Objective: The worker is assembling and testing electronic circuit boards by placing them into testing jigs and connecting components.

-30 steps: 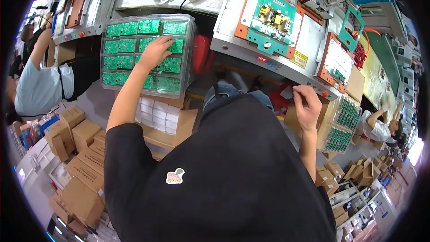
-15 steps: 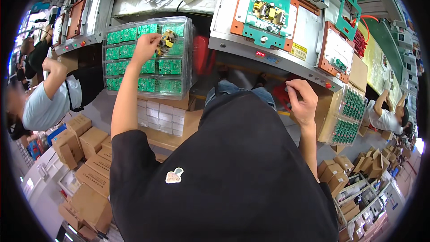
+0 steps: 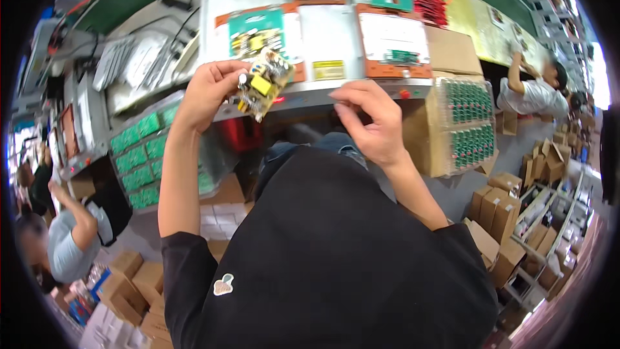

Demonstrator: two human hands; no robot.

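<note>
My left hand (image 3: 212,94) pinches a circuit board (image 3: 276,70) by its left edge and holds it tilted, with a yellow transformer and other parts facing up, above the bench's front edge. My right hand (image 3: 374,123) is to the right of the board, apart from it, thumb and fingers spread with nothing between them. Behind the held board is an orange fixture (image 3: 296,26) with a green plate (image 3: 248,21), on which another populated board (image 3: 252,41) sits, partly covered. Further right, a second orange fixture (image 3: 394,70) carries a small green board (image 3: 403,56).
A clear tray of green boards (image 3: 132,155) stands left of my left forearm. On my right, another tray of small green boards (image 3: 470,100) rests against a carton (image 3: 420,133). Red wires (image 3: 429,7) lie behind the fixtures. Co-workers (image 3: 74,233) are at both sides.
My left hand has lifted the circuit board from the tray and carried it right, over the bench edge. My right hand has come in toward it, and the view has turned right.
</note>
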